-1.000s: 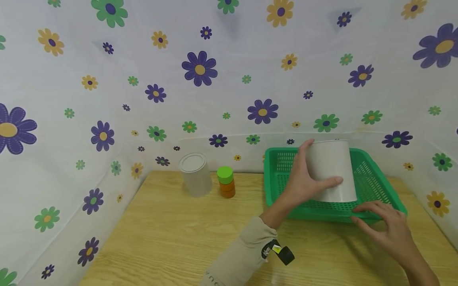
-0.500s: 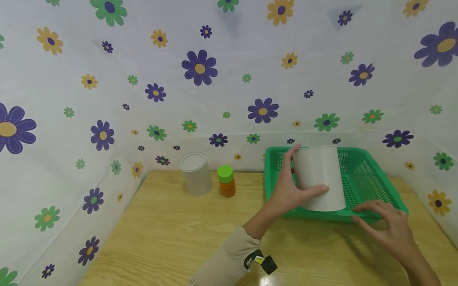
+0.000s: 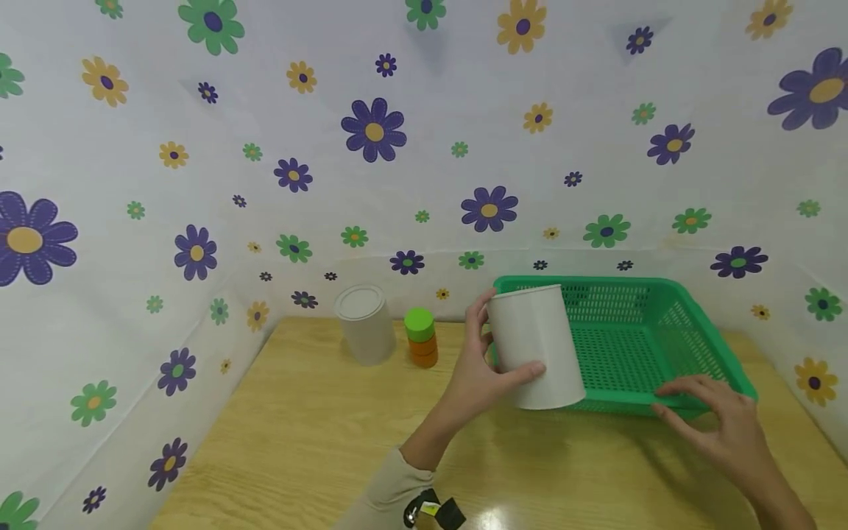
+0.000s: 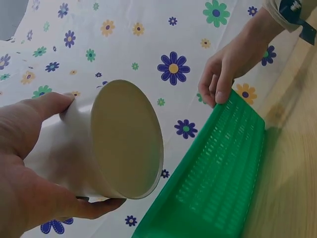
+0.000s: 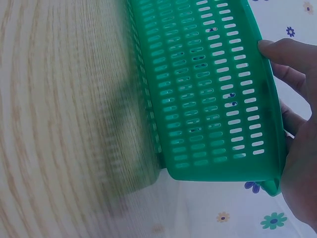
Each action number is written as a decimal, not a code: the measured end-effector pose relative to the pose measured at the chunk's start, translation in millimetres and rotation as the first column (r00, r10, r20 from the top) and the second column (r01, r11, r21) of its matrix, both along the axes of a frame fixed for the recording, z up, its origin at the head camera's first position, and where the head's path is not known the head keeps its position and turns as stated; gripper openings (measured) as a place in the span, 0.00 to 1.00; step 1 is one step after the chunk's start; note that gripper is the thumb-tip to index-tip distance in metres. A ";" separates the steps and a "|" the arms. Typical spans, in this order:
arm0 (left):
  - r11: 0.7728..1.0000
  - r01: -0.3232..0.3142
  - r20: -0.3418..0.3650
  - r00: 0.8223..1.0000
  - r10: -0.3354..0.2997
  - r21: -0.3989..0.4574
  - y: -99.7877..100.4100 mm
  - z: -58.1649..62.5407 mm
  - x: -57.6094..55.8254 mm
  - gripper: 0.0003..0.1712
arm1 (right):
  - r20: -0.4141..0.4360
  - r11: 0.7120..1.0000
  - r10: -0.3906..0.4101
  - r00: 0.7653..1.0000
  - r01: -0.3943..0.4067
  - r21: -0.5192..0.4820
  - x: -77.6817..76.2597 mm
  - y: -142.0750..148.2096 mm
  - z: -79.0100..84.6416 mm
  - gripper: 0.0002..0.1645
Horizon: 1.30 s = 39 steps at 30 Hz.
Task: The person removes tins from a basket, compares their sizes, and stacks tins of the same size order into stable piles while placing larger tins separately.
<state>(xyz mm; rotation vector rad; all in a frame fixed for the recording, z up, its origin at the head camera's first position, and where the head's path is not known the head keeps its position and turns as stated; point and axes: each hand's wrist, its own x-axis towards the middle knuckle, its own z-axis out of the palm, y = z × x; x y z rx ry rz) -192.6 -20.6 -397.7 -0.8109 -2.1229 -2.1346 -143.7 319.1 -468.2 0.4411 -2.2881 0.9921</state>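
Note:
My left hand grips a white cylindrical canister, thumb on the near side and fingers behind. The canister is tilted and off the table, in front of the left end of a green plastic basket. One round end of the canister faces the left wrist camera. My right hand pinches the basket's rim near its front right corner, thumb and fingers on either side. Seen from the right wrist, the slotted basket wall sits beside the fingers. No item is visible inside the basket in the head view.
Toward the back left of the wooden table stands a second whitish canister with a lid. Right of it is a small orange jar with a green cap. A flower-printed cloth hangs behind and at the sides.
My left hand has carried the canister left and toward me, from over the basket to its front left side, with more tilt. The right hand stays on the rim.

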 end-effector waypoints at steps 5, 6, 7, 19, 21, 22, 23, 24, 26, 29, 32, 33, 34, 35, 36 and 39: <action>0.999 0.026 -0.007 1.000 -0.026 0.039 -23.7 -7.2 1.2 0.59 | 0.016 1.000 -0.002 1.000 0.002 -0.007 2.6 -0.4 -0.8 0.22; 0.999 0.028 -0.010 1.000 -0.028 0.044 -27.6 -8.2 1.4 0.59 | 0.019 1.000 -0.002 1.000 0.002 -0.008 2.7 -0.4 -0.7 0.22; 0.998 0.029 -0.016 0.999 -0.028 0.050 -31.4 -8.9 1.7 0.59 | 0.020 1.000 -0.002 1.000 0.002 -0.008 2.9 -0.5 -0.5 0.22; 0.995 -0.048 -0.068 0.996 0.054 0.086 -77.1 -10.2 14.8 0.62 | 0.030 1.000 -0.007 1.000 0.007 -0.018 4.8 0.8 -3.1 0.22; 0.995 -0.064 -0.071 0.995 0.070 0.081 -87.5 -16.5 17.5 0.63 | 0.031 1.000 -0.009 0.999 0.009 -0.016 4.4 0.8 -3.0 0.22; 0.994 -0.071 -0.073 0.994 0.077 0.079 -92.5 -19.7 18.7 0.63 | 0.033 1.000 -0.007 0.999 0.008 -0.017 4.2 0.7 -2.8 0.22; 0.994 -0.076 -0.077 0.994 0.082 0.081 -97.1 -22.7 19.6 0.63 | 0.032 1.000 -0.004 0.999 0.004 -0.017 3.8 0.7 -2.6 0.22; 0.994 -0.079 -0.083 0.993 0.085 0.082 -101.5 -25.8 20.1 0.63 | 0.032 1.000 -0.002 0.999 0.003 -0.017 3.5 0.7 -2.2 0.22; 0.992 -0.104 -0.095 0.989 0.111 0.074 -108.0 -30.5 21.2 0.63 | 0.031 1.000 0.001 1.000 0.000 -0.017 3.3 1.4 -1.9 0.22; 0.985 -0.169 -0.109 0.979 0.172 0.039 -116.6 -36.6 23.1 0.63 | 0.040 1.000 -0.001 0.999 0.002 -0.018 4.7 2.2 -1.4 0.21; 0.971 -0.237 -0.119 0.964 0.237 0.012 -126.6 -43.6 23.9 0.63 | 0.043 1.000 -0.010 0.999 0.011 -0.014 5.9 2.6 -1.5 0.21; 0.967 -0.253 -0.125 0.960 0.252 0.007 -130.2 -45.7 23.9 0.64 | 0.042 1.000 -0.011 0.999 0.011 -0.014 6.0 2.6 -1.5 0.21; 0.962 -0.271 -0.130 0.954 0.269 0.002 -134.0 -48.0 24.0 0.64 | 0.039 1.000 -0.011 0.999 0.012 -0.014 6.0 2.4 -1.5 0.21; 0.957 -0.289 -0.137 0.949 0.285 -0.005 -137.8 -50.3 24.1 0.64 | 0.033 1.000 -0.010 0.999 0.011 -0.014 5.7 2.1 -1.5 0.21; 0.952 -0.305 -0.146 0.943 0.300 -0.015 -141.5 -52.8 24.3 0.64 | 0.026 1.000 -0.008 1.000 0.008 -0.014 5.2 1.7 -1.5 0.22; 0.938 -0.343 -0.161 0.930 0.331 -0.049 -152.7 -59.7 26.4 0.65 | 0.013 1.000 0.005 1.000 -0.005 -0.015 3.2 0.1 -0.7 0.22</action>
